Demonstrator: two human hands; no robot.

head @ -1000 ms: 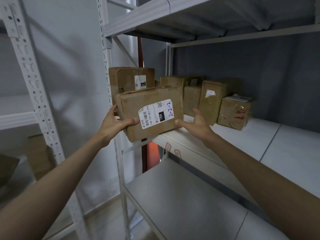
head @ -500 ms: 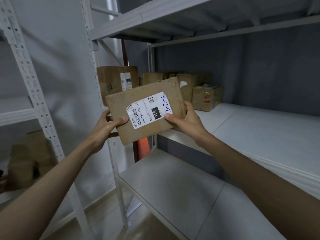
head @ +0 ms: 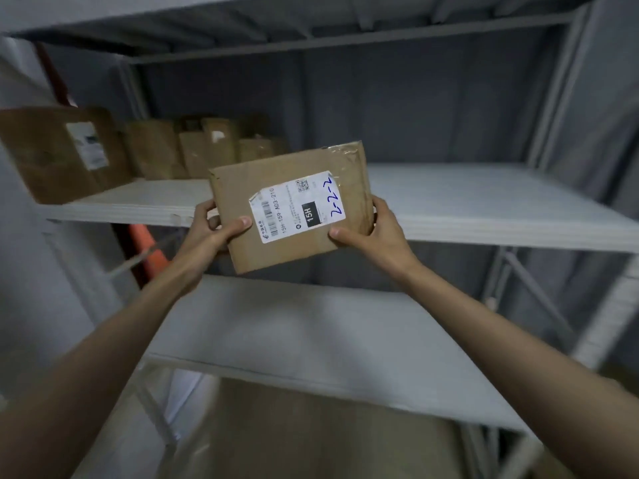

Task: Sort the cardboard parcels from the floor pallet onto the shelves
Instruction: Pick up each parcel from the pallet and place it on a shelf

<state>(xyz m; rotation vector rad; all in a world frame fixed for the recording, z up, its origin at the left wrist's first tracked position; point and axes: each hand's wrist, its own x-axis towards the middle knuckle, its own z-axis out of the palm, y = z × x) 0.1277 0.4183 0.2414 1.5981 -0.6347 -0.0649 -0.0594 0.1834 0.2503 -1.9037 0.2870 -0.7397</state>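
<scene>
Shelf (head: 484, 216) behind, parcel (head: 294, 205) tilted, label seemingly facing camera

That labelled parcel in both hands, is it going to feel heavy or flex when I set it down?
Probably light: the parcel is held out at arm's length by fingertips of the left hand and right hand alone. Likely fairly stiff, since its faces look flat. The glossy tape near its top corner may be slippery.

Parcel (head: 290, 205) before middle shelf (head: 484, 202), boxes (head: 155, 153) far left
</scene>
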